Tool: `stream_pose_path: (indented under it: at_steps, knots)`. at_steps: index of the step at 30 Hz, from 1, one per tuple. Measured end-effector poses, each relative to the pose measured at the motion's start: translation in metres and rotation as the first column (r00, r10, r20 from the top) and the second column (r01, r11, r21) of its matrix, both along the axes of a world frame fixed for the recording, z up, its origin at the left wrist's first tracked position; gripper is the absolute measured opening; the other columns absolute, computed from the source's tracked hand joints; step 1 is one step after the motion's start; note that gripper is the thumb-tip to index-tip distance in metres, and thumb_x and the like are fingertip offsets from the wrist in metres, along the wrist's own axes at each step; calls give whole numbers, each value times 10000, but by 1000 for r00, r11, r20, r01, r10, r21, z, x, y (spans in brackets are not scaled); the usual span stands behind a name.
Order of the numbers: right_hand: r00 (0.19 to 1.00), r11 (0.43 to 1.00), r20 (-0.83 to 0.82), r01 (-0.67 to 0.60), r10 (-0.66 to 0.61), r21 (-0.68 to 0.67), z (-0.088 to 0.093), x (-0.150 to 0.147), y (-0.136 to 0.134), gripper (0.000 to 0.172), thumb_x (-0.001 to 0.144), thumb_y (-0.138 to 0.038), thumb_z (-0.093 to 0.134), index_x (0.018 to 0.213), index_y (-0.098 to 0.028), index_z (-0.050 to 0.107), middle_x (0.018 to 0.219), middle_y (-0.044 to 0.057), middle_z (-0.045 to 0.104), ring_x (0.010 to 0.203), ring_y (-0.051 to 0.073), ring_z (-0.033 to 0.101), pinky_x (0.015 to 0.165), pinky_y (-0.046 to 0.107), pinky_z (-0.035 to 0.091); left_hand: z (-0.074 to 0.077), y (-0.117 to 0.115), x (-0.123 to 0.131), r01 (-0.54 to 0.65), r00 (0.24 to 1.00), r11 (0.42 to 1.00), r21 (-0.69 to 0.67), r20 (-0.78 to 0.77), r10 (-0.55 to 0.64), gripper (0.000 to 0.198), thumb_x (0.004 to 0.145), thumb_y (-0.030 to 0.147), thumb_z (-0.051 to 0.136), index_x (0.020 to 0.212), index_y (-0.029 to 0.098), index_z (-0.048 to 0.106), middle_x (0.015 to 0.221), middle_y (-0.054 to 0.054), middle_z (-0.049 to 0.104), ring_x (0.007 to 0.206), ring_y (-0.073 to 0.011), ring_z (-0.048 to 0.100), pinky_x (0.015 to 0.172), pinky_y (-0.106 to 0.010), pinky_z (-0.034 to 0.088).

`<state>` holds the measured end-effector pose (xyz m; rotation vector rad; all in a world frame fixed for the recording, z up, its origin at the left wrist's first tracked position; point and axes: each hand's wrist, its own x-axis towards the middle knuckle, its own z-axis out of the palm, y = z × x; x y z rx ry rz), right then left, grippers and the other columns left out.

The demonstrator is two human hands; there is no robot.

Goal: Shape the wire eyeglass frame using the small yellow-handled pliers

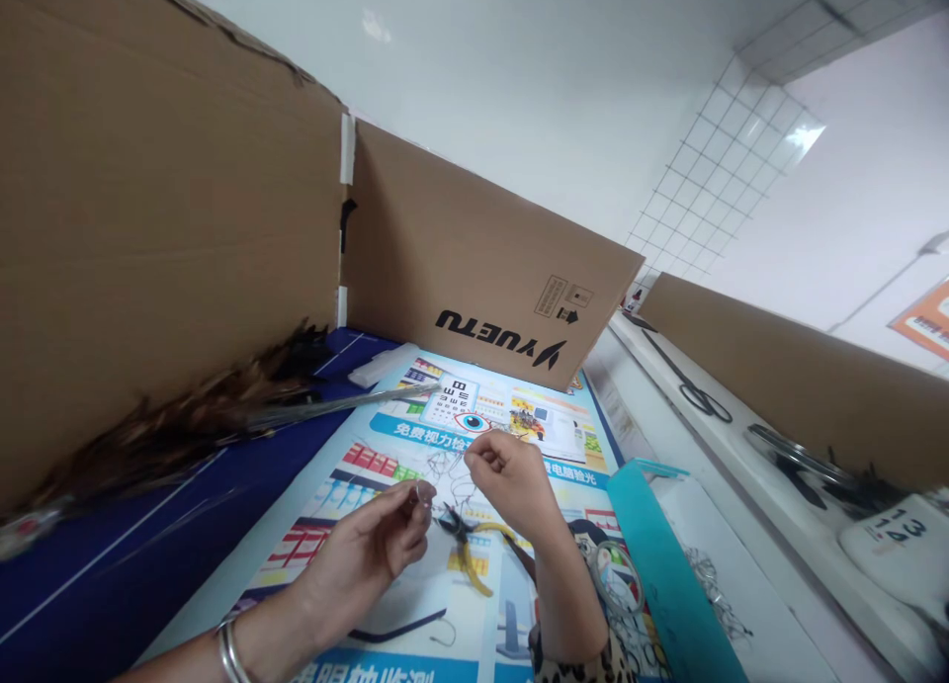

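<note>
My left hand [375, 545] is closed in a pinch on a small wire ring [424, 492], held above a printed poster [386, 466] that covers the table. My right hand [510, 480] is closed too, its fingertips pinching a thin wire [474, 444] just right of the ring. Yellow-handled pliers [469, 545] lie on the poster under my right wrist. A tangle of thin wire pieces [445, 466] lies on the poster beyond both hands. A metal bangle [229, 651] is on my left wrist.
Cardboard walls [474, 268] stand behind and to the left. A feather duster [185, 421] lies at the left on blue cloth. A teal tray [659, 554] with wire bits sits at right, a tape roll [619, 576] beside it. Scissors [689, 382] lie on the white ledge.
</note>
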<state>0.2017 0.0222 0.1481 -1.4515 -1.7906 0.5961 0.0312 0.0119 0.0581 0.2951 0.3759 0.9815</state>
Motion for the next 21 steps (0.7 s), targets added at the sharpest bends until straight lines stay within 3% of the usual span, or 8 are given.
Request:
stream_pose_path:
  at_steps: [21]
  knots:
    - [1000, 1000, 5, -5, 5, 10, -2, 3, -1, 111, 793, -199, 556, 728, -214, 644, 640, -38, 592, 578, 105, 536, 544, 200, 393, 1, 4, -2, -22, 999, 1000, -3, 27, 22, 117, 890, 183, 642, 934, 97, 708, 726, -34, 646, 553, -100, 555, 522, -211, 474]
